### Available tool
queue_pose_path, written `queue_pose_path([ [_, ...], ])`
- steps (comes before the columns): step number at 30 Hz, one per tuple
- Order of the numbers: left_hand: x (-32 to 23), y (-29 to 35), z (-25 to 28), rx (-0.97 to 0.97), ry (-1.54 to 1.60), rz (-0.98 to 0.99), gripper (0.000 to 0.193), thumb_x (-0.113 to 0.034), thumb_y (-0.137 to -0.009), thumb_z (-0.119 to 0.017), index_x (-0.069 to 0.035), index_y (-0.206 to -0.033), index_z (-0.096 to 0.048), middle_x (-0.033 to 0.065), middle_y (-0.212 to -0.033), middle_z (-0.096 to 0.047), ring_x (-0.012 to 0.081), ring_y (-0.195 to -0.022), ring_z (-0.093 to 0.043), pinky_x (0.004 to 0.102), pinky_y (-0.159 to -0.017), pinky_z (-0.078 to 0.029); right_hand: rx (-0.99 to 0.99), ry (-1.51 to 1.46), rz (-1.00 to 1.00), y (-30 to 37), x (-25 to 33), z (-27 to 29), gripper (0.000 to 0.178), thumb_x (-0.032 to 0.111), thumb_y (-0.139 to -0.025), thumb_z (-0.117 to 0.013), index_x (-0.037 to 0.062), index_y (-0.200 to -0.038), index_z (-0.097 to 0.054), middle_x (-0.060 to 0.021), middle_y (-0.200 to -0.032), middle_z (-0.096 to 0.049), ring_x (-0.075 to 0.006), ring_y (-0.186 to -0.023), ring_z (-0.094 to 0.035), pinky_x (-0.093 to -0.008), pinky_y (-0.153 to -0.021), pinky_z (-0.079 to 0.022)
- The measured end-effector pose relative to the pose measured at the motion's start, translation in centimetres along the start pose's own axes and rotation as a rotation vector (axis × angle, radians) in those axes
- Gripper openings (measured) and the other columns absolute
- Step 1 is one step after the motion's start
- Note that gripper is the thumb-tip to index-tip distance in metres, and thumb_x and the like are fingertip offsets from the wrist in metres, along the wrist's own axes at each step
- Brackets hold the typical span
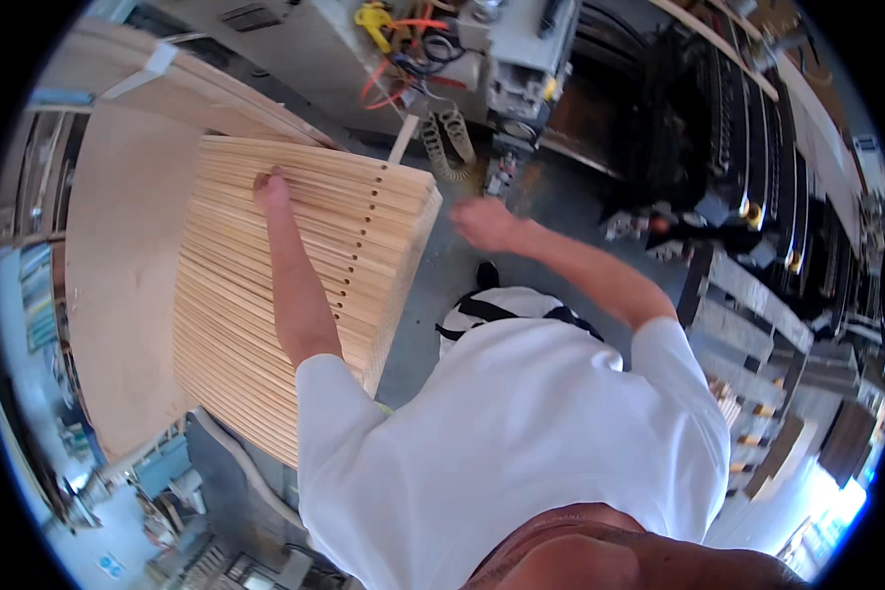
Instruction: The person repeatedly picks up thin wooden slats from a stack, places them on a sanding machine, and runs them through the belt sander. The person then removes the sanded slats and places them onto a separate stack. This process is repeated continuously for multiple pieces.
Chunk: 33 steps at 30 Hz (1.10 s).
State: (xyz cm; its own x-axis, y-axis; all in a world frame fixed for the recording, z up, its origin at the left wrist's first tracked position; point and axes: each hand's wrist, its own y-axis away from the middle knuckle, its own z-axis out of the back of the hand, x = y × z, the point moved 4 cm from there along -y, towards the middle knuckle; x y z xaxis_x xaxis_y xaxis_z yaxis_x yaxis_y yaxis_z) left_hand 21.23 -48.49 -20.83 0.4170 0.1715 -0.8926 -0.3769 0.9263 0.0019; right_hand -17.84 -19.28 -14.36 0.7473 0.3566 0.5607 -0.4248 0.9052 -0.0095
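Note:
A broad stack of pale wooden slats (236, 285) lies on my left, its pieces side by side with dark round holes in a row near their right ends. Over the far part of these slats is my left hand (271, 187), its fingers curled down against the wood; what they grip, if anything, is hidden. Just off the right end of the stack, my right hand (487, 224) is closed, apart from the slats. I cannot make out anything inside it. A thin wooden stick (403, 139) juts out past the stack's far edge.
A large plywood panel (118, 265) stands along the stack's left side. Ahead are a grey machine (526, 74), coiled air hoses (447, 147) and a yellow tool (374, 25). Dark machinery (747, 147) and a wooden pallet (757, 300) are at the right.

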Motion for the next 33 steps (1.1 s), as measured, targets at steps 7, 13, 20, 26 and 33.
queue_pose_path([
  [7, 1.8, -1.7, 2.3, -0.007, 0.022, -0.096, 0.051, -0.024, -0.087, -0.066, 0.007, -0.125, -0.053, 0.0193, -0.115, -0.063, 0.0263, -0.104, -0.060, 0.0366, -0.091, -0.048, 0.161, 0.104, -0.015, -7.4, 2.7, 0.3, 0.018, 0.007, -0.074, -0.060, 0.0036, -0.089, -0.069, -0.0168, -0.097, -0.068, -0.0346, -0.097, -0.066, -0.0434, -0.078, -0.054],
  [13, -3.2, 4.4, -0.2, -0.062, -0.240, -0.502, 0.026, -0.018, -0.093, -0.058, 0.001, -0.110, -0.062, 0.0123, -0.104, -0.065, 0.0231, -0.093, -0.062, 0.0344, -0.080, -0.051, -0.030, -0.019, -0.253, 1.3, -0.2, -0.9, 0.018, 0.013, -0.074, -0.063, 0.0069, -0.090, -0.067, -0.0155, -0.094, -0.068, -0.0346, -0.090, -0.066, -0.0463, -0.072, -0.054],
  [20, -18.7, 33.9, -6.7, 0.322, 0.251, -0.494, 0.022, -0.013, -0.097, -0.055, 0.003, -0.109, -0.064, 0.0141, -0.102, -0.066, 0.0219, -0.085, -0.063, 0.0293, -0.075, -0.054, -0.704, -0.150, -0.856, 35.0, -1.7, -1.2, 0.033, 0.015, -0.074, -0.065, 0.0073, -0.106, -0.064, -0.0113, -0.104, -0.063, -0.0307, -0.103, -0.061, -0.0433, -0.081, -0.053],
  [26, -19.6, 55.5, -20.1, 1.168, 0.177, -0.354, 0.025, -0.014, -0.097, -0.058, 0.004, -0.114, -0.062, 0.0127, -0.108, -0.067, 0.0183, -0.093, -0.065, 0.0254, -0.077, -0.053, -1.115, 0.407, -1.525, 61.5, 10.8, -5.4, 0.030, 0.008, -0.077, -0.065, 0.0061, -0.107, -0.062, -0.0136, -0.109, -0.062, -0.0342, -0.103, -0.058, -0.0456, -0.089, -0.047],
  [33, -19.4, 71.0, -26.0, 1.593, 0.024, -0.434, 0.022, -0.010, -0.095, -0.059, 0.001, -0.113, -0.063, 0.0089, -0.103, -0.067, 0.0151, -0.089, -0.066, 0.0246, -0.076, -0.054, -0.973, 0.768, -1.988, 73.1, 24.1, -14.6, 0.030, 0.006, -0.078, -0.065, 0.0081, -0.108, -0.059, -0.0116, -0.109, -0.059, -0.0339, -0.103, -0.055, -0.0445, -0.089, -0.044],
])
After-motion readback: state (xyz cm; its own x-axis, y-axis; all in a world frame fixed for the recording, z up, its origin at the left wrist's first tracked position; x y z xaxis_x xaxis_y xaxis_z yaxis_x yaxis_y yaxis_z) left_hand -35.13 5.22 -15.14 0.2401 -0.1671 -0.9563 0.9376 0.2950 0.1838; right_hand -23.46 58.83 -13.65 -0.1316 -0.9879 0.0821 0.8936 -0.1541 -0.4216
